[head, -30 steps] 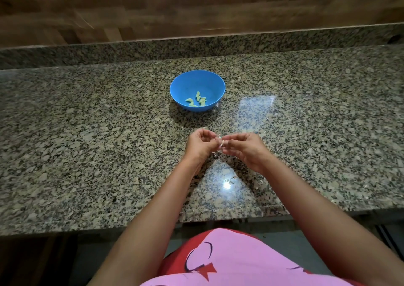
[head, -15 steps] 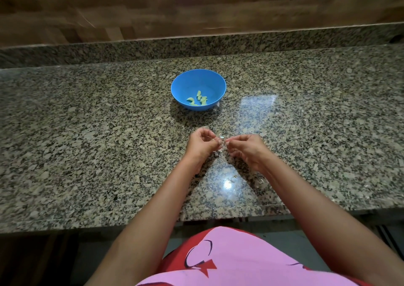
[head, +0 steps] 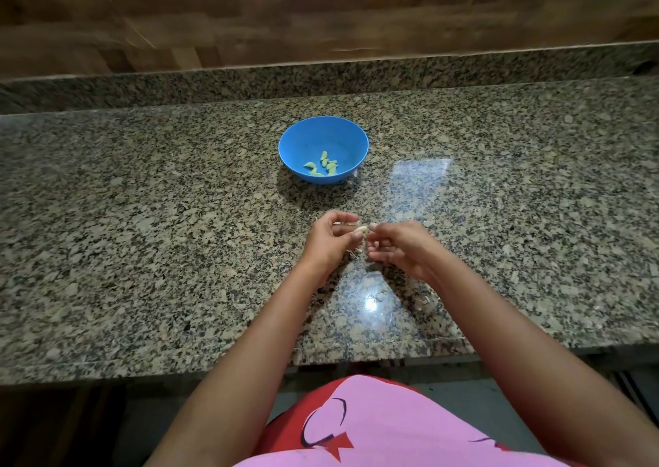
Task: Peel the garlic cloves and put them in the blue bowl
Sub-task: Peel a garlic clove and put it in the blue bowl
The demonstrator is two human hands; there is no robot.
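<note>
A blue bowl (head: 322,134) stands on the granite counter ahead of me, with several peeled garlic cloves (head: 322,166) lying in its bottom. Just in front of it, my left hand (head: 330,241) pinches a pale garlic clove (head: 361,230) between thumb and fingers. My right hand (head: 401,247) is close beside it, fingers curled, its fingertips pinching at the clove's end or its skin; which of the two I cannot tell. Both hands hover just above the counter.
Small scraps of garlic skin (head: 381,293) lie on the counter (head: 142,234) under and behind my hands, near a bright light reflection. A raised granite ledge and a wood-patterned wall run along the back. The counter's front edge is near my body.
My hands have barely moved. My right hand's fingertips have drawn slightly away from the left, and the pale clove now shows more plainly at my left fingertips.
</note>
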